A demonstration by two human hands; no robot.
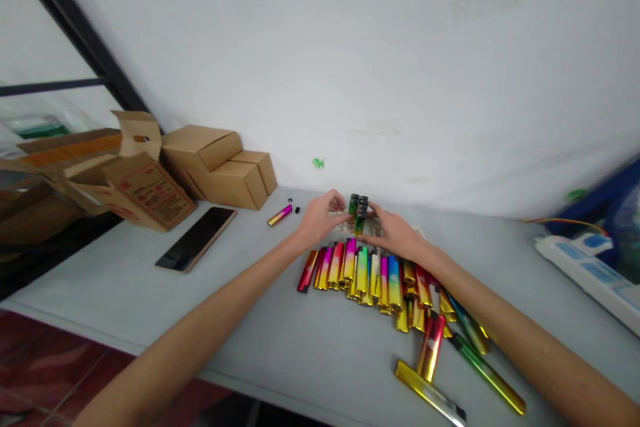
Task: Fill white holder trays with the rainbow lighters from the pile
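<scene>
Small packing workshop — cardboard boxes [215,167], piled lighters [380,277] (shiny), bare table [280,340]

Green lighter bundle [359,212] upright on table, far edge of pile.

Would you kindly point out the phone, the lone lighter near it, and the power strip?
phone [196,239], head view, middle of its dark screen.
lone lighter [279,215], head view, mid-body.
power strip [583,265], head view, white top face.

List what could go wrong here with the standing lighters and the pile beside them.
1. The upright lighters, pinched between the left hand and the right hand, might topple if either hand lets go.
2. The forearms hang over the pile of lighters; a sweep could scatter them.
3. The gold lighter lies near the table edge and may slide off.
</scene>
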